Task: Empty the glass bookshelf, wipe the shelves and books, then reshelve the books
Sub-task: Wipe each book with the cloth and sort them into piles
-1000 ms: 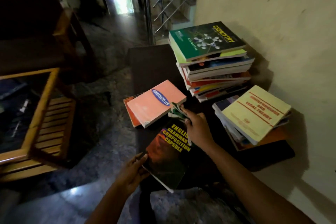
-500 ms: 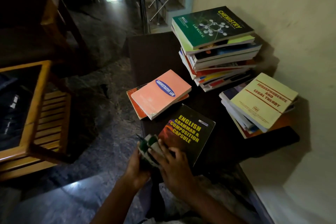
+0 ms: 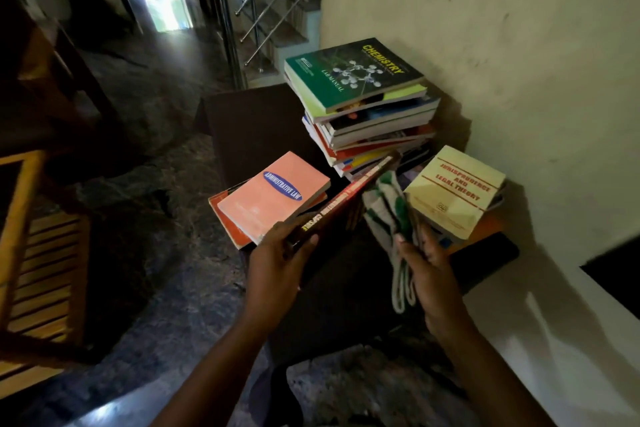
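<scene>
Over the near bench (image 3: pixel 249 121), left hand (image 3: pixel 277 263) fingers curl round the tilted red book (image 3: pixel 346 199) at its near end; right hand (image 3: pixel 429 274) fingers pinch the cloth (image 3: pixel 386 208). Book looks stiff, light; grip spine edge. Cloth soft, limp.

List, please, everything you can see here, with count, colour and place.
Chemistry book: one, green, atop the tall stack.
Administrative Law book: one, salmon, table's left side.
Jurisprudence book: one, pale yellow, atop the right stack.
Held book: one, dark, red spine, tilted on edge.
Cloth: one, white and green, beside held book.
Table: one, dark brown, by the wall.
Wooden rack: one, yellow-brown, far left.
Left hand: one, grips held book.
Right hand: one, holds cloth.
</scene>
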{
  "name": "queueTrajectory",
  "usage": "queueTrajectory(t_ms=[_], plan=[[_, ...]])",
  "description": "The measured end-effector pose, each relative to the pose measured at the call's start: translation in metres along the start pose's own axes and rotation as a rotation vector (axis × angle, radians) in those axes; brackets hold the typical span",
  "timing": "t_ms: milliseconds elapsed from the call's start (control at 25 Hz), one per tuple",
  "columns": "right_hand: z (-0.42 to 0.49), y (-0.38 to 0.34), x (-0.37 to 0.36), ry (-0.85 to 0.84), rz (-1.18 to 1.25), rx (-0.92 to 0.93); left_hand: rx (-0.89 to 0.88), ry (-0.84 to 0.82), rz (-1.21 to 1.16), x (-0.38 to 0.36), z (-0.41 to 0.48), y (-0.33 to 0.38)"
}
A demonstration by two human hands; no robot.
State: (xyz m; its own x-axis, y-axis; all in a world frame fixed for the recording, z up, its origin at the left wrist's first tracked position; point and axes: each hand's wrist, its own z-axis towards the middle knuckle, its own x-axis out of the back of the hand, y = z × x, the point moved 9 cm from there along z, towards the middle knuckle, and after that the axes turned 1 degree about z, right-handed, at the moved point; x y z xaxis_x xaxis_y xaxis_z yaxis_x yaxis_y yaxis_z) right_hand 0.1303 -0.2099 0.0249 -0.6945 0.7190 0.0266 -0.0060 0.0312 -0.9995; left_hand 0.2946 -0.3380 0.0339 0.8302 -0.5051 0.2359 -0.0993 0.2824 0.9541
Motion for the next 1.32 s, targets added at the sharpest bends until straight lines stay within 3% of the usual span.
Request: queueTrajectory(t_ms=[80,200,280,360,440,600,720,800,960,1120,1200,1320], plan=[[-0.006,-0.002,0.015,0.059,0.021,0.0,-0.31,-0.015,0.247,-0.012,-0.005,0.016],[-0.02,0.033,0.025,0.046,0.036,-0.138,-0.498,-0.157,0.596,-0.036,-0.03,-0.04],[-0.027,0.06,0.025,0.021,0.003,-0.213,-0.544,-0.37,0.837,-0.054,-0.056,-0.09],[-0.029,0.075,0.016,-0.041,-0.054,-0.229,-0.495,-0.527,0.971,-0.063,-0.078,-0.126],[-0.017,0.073,-0.001,-0.119,-0.144,-0.18,-0.484,-0.539,1.005,-0.063,-0.083,-0.135],[0.053,0.07,-0.024,-0.059,-0.581,0.086,-0.292,-0.325,0.732,-0.015,-0.07,-0.118],[0.073,0.105,-0.046,-0.036,-1.12,0.051,-0.105,-0.159,0.574,0.035,-0.074,-0.121],[0.056,0.111,-0.067,-0.007,-1.251,0.139,0.0,-0.09,0.567,0.057,-0.081,-0.127],[-0.005,0.111,-0.126,-0.151,-1.2,0.364,0.114,-0.016,0.55,0.074,-0.091,-0.131],[-0.058,0.111,-0.165,-0.478,-1.027,0.517,0.051,0.055,0.573,0.064,-0.075,-0.117],[-0.044,0.104,-0.131,-0.361,-0.747,0.381,0.017,0.074,0.545,0.05,-0.062,-0.111],[-0.021,0.094,-0.035,-0.036,-0.516,0.086,-0.122,-0.129,0.642,-0.01,-0.05,-0.103]])
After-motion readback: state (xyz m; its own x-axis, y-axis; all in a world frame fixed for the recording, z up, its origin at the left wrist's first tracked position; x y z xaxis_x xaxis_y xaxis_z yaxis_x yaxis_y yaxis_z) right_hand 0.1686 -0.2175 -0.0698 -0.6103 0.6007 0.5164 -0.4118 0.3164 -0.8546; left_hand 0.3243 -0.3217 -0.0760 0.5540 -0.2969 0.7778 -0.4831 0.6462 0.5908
